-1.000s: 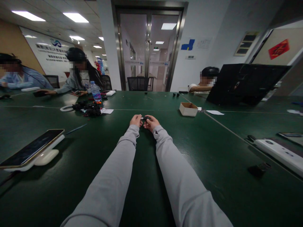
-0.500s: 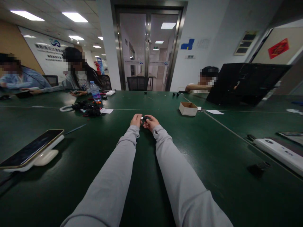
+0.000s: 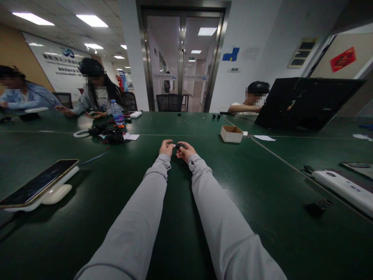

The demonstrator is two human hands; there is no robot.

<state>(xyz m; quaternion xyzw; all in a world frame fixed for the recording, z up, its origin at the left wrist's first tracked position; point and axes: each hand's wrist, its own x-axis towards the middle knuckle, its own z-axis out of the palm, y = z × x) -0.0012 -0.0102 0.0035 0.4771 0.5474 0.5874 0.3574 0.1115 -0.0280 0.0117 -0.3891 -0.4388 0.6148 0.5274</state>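
- Since the earlier frames both hands have drifted slightly farther up the table, and the person at the far left table has pulled a hand back; the rest lies as before.
- Left hand [image 3: 166, 147] is curled into a loose fist, its fingertips pinching the pale left end of the small black part [image 3: 179, 146].
- Right hand [image 3: 186, 151] is curled too, with fingers [image 3: 182, 149] closed round the dark right end of that part.
- That small black part sits between the two hands, bridging the gap from one set of fingertips to the other, raised just above the green table [image 3: 256, 182]; its exact shape is too small to tell.
- Grey sleeves [image 3: 145, 217] cover both forearms, which run side by side toward the camera.
- Ahead to the right stands an open cardboard box [image 3: 231, 134], well apart from the hands, with a white slip of paper [image 3: 264, 138] beyond it.
- Ahead to the left lies a heap of black parts [image 3: 109, 134] beside a water bottle [image 3: 117, 112].
- Near left, a phone [image 3: 37, 182] rests tilted on a white stand.
- Far right, a white device [image 3: 344, 188] lies at the table edge, with a black clip [image 3: 316, 208] near it.
- Three other people sit at the far tables, one behind a black open case [image 3: 305, 103].
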